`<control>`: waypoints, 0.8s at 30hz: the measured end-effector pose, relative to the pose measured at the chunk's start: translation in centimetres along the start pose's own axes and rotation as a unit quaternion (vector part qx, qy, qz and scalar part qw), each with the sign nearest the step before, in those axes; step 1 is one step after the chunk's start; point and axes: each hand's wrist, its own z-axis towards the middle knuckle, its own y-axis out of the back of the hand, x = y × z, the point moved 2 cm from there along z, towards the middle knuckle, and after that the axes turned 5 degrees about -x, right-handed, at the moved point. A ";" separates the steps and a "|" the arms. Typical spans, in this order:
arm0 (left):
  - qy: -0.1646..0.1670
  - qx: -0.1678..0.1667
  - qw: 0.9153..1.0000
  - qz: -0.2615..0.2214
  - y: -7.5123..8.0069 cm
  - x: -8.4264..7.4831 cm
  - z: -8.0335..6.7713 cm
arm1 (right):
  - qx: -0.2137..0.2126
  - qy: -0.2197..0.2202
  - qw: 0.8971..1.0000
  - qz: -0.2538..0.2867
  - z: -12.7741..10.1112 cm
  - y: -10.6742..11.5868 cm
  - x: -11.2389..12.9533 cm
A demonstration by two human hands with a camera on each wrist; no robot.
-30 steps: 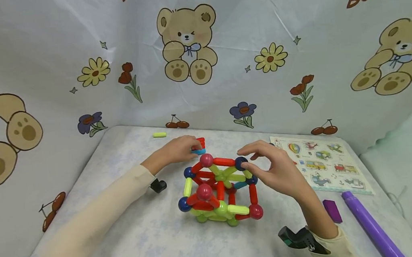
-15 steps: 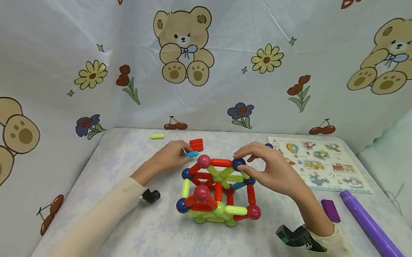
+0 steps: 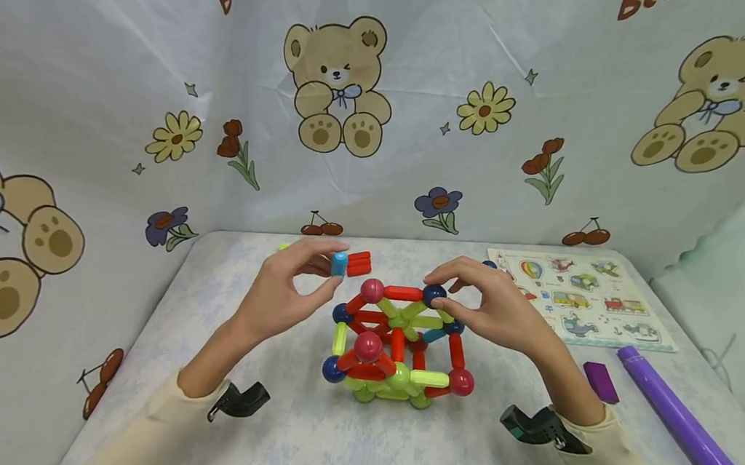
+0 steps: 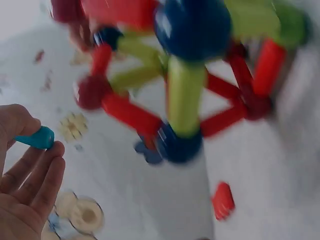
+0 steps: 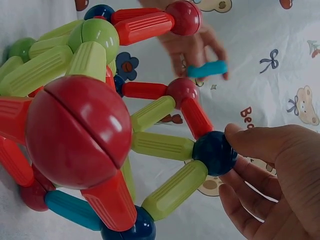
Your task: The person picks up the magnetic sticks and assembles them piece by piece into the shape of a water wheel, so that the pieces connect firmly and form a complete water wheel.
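Note:
A construction of coloured magnetic rods and balls (image 3: 397, 342) stands on the table in the head view. My left hand (image 3: 285, 290) is raised to its left, pinching a blue magnetic rod (image 3: 339, 264) between thumb and fingers. The same blue rod (image 4: 40, 137) shows in the left wrist view, apart from the construction. My right hand (image 3: 493, 303) pinches a dark blue ball (image 3: 434, 295) at the construction's upper right corner. In the right wrist view, thumb and fingertips touch that dark blue ball (image 5: 215, 153), which joins red and green rods.
Red rods (image 3: 359, 263) lie behind the construction, and a green rod (image 3: 284, 247) is partly hidden by my left hand. At right lie a picture board (image 3: 581, 296), a purple block (image 3: 600, 382) and a long purple stick (image 3: 675, 406). A bear-print cloth (image 3: 349, 183) hangs behind.
My left hand has picked the blue rod up from beside the red rods, lifted it and turned it upright. My right hand stays on the dark blue ball.

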 end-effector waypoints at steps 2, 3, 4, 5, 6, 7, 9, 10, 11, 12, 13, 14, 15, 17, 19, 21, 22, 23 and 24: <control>-0.023 0.015 0.999 -0.022 -0.7 -2.0 -0.1 | 0.000 -0.001 1.000 0.000 -0.1 0.0 0.0; -0.032 0.025 0.999 -0.032 -1.1 -3.0 -0.1 | 0.000 -0.002 1.000 0.000 -0.1 0.0 -0.1; -0.039 0.036 0.998 -0.042 -1.6 -3.8 -0.1 | 0.000 -0.002 1.000 0.000 -0.1 0.0 -0.1; -0.044 0.048 0.997 -0.051 -2.1 -4.7 -0.1 | 0.000 -0.002 1.000 -0.001 -0.2 0.0 -0.1; -0.051 0.061 0.995 -0.060 -2.6 -5.4 -0.1 | 0.000 -0.002 1.000 -0.001 -0.2 0.0 -0.1; -0.053 0.077 0.993 -0.068 -3.1 -6.0 -0.1 | 0.000 -0.002 1.000 -0.001 -0.2 0.0 -0.1; -0.053 0.108 0.990 -0.071 -4.0 -6.9 0.0 | 0.001 0.000 1.000 -0.001 -0.2 0.0 -0.1; -0.052 0.124 0.989 -0.066 -4.5 -7.3 0.0 | 0.002 0.001 1.000 -0.001 -0.2 0.0 -0.1; -0.050 0.140 0.987 -0.059 -4.9 -7.5 0.0 | 0.002 0.002 1.000 0.000 -0.2 0.0 -0.1; -0.047 0.157 0.985 -0.049 -5.3 -7.7 -0.1 | 0.003 0.002 1.000 0.001 -0.2 0.0 -0.1; -0.044 0.172 0.984 -0.036 -5.6 -7.8 -0.1 | 0.004 0.002 1.000 0.001 -0.1 0.0 -0.1; -0.042 0.184 0.982 -0.019 -6.0 -7.8 -0.2 | 0.006 0.002 1.000 0.003 -0.1 0.0 -0.1; -0.039 0.196 0.980 -0.004 -6.2 -7.9 -0.3 | 0.008 0.002 1.000 0.005 -0.1 -0.1 -0.1; -0.037 0.217 0.975 0.024 -6.7 -7.9 -0.4 | 0.011 0.002 1.000 0.007 -0.1 -0.1 0.0; -0.039 0.232 0.971 0.046 -7.2 -7.7 -0.5 | 0.013 0.004 1.000 0.010 -0.1 0.0 0.0; -0.042 0.241 0.968 0.061 -7.5 -7.6 -0.6 | 0.013 0.006 1.000 0.010 -0.1 0.0 0.0; -0.045 0.244 0.966 0.067 -7.7 -7.5 -0.6 | 0.014 0.007 1.000 0.011 -0.1 0.0 0.0; -0.046 0.247 0.965 0.072 -7.9 -7.5 -0.7 | 0.013 0.008 1.000 0.011 -0.1 0.0 0.0; -0.046 0.248 0.965 0.075 -8.1 -7.4 -0.7 | 0.013 0.008 1.000 0.011 -0.1 0.0 0.0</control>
